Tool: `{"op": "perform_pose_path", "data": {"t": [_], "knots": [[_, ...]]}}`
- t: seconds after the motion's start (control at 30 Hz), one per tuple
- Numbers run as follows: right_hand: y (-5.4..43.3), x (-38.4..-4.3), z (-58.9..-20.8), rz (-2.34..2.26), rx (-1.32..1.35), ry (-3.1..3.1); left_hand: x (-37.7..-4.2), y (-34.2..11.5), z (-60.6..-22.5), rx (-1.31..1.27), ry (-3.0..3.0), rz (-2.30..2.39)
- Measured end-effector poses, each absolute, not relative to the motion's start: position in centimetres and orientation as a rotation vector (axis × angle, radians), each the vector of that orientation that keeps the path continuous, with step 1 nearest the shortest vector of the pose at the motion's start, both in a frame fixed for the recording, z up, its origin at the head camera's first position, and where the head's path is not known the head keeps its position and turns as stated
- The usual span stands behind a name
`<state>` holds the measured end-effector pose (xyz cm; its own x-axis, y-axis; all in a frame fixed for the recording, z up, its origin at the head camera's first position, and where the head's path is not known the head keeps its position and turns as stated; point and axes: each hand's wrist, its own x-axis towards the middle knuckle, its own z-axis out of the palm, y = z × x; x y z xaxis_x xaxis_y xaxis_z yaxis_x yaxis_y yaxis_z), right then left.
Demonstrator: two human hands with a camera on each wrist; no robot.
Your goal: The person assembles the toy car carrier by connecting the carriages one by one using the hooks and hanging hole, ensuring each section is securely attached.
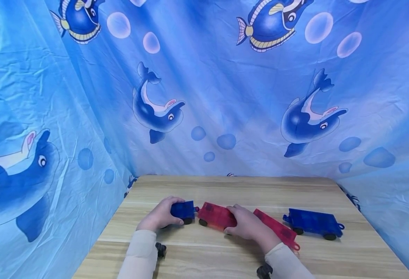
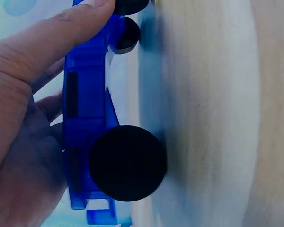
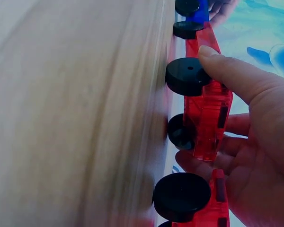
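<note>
On the left, my left hand (image 1: 160, 214) grips a translucent blue toy train car (image 1: 188, 210) with black wheels, its thumb along the near side. My right hand (image 1: 246, 224) holds a translucent red toy train car (image 1: 214, 214) by its right part. A small coupling (image 1: 196, 209) shows between the two cars, where their ends come close together. In the left wrist view, the blue car's black wheel (image 2: 128, 163) stands close over the wood. Thumb and fingers lie on opposite sides of the red car (image 3: 210, 106) in the right wrist view.
Just behind my right hand lies a second red car (image 1: 277, 228), with a loop at its end. Another blue car (image 1: 312, 222) stands on its wheels farther right. All are on a wooden table (image 1: 239, 186), backed by a blue sea-print curtain (image 1: 218, 104).
</note>
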<state>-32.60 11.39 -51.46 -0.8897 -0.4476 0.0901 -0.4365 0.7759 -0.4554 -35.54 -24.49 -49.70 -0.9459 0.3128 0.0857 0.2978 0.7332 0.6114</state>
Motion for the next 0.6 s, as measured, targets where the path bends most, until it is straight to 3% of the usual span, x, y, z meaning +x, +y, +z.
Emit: {"op": "perform_pose_path", "data": {"t": [0.6], "knots": [[12.9,-31.3,-50.0,-0.722,-0.832,2.962,-33.9,-26.3,-49.4,0.423,2.894,0.998]]}}
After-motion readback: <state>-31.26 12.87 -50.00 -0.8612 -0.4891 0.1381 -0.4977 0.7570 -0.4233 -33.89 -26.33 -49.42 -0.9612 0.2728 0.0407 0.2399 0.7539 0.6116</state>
